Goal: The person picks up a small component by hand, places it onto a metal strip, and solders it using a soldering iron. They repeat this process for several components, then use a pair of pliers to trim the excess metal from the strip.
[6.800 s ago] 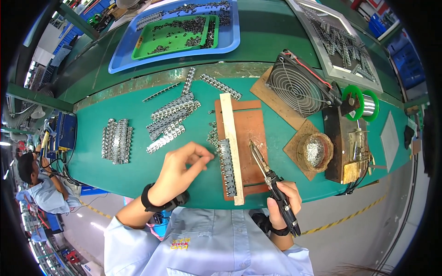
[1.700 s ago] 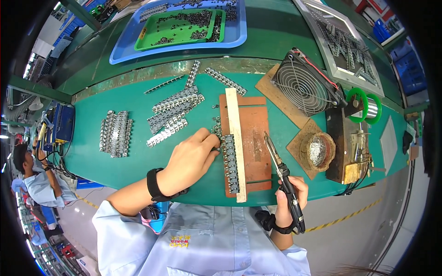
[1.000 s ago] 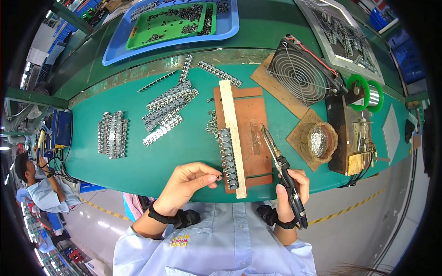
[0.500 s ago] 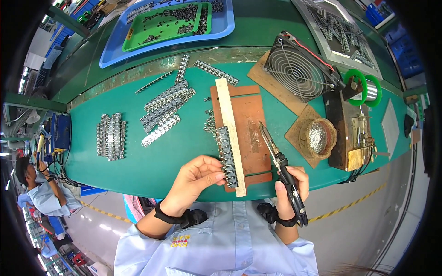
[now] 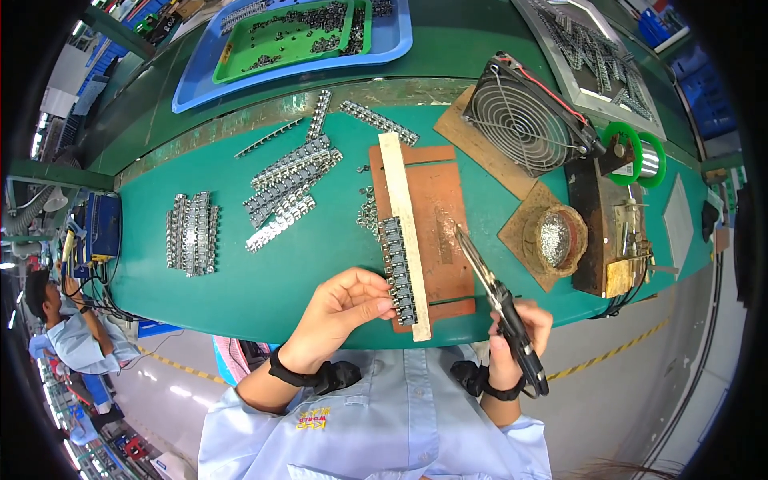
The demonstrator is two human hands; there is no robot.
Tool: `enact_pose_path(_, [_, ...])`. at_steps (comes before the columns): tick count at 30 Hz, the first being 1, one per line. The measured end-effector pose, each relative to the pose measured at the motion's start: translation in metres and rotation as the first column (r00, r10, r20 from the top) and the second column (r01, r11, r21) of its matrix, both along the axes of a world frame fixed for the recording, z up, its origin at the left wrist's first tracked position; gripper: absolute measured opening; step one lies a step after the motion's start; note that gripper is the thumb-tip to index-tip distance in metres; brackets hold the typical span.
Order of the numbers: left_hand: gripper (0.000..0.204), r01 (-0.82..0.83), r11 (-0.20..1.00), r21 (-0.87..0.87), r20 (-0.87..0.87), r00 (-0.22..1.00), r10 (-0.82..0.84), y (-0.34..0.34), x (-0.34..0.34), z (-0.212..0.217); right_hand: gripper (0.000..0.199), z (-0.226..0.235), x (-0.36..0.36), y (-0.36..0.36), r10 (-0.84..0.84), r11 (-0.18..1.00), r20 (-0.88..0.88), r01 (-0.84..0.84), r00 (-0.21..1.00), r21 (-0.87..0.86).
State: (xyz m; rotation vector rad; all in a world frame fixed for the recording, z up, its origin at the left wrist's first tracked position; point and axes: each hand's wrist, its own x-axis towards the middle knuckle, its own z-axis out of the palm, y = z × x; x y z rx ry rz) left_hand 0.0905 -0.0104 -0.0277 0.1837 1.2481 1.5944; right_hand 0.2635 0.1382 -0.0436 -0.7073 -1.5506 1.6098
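My left hand (image 5: 334,310) pinches the near part of a strip of small dark components (image 5: 398,268) with metal edges. This strip lies along the left side of a pale wooden bar (image 5: 399,192), which crosses a reddish-brown board (image 5: 438,184). In my right hand (image 5: 528,326) is a soldering iron (image 5: 499,298), its dark handle slanting up and left. The iron's tip is over the right half of the board, apart from the strip. Small loose metal pieces (image 5: 367,211) lie at the board's left edge.
More component strips (image 5: 292,176) lie left of the board, with another group (image 5: 192,234) farther left. At right are a fan (image 5: 522,120), a round pot (image 5: 560,238) and a solder spool (image 5: 651,160). A blue tray (image 5: 292,78) stands behind. A co-worker (image 5: 76,324) is at far left.
My right hand and the soldering iron have shifted slightly right and nearer to me. My left hand keeps its hold on the strip, almost unmoved.
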Motion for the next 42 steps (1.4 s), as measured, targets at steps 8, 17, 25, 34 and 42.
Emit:
enact_pose_path(8, [0.011,0.015,1.0,0.013,0.051,0.999,-0.016,0.001,-0.005,0.003,0.04,0.002,0.029,0.002,0.286,0.875,-0.042,-0.243,0.957,0.419])
enact_pose_path(17, [0.01,0.005,1.0,-0.015,0.061,0.998,-0.004,0.003,-0.004,0.006,0.04,0.007,0.024,-0.003,0.315,0.851,0.025,-0.294,0.949,0.435])
enact_pose_path(25, [0.011,0.0,1.0,-0.027,0.071,0.997,0.002,0.003,-0.004,0.007,0.039,0.006,0.023,-0.003,0.329,0.85,0.057,-0.321,0.943,0.418])
enact_pose_path(34, [0.01,-0.008,0.999,-0.035,0.064,0.998,0.01,0.003,-0.004,0.009,0.039,0.006,0.025,-0.003,0.335,0.856,0.065,-0.332,0.94,0.395])
enact_pose_path(42, [0.01,-0.022,0.999,-0.026,0.063,0.998,0.024,0.004,-0.003,0.008,0.039,0.008,0.028,-0.003,0.329,0.852,0.072,-0.329,0.942,0.407])
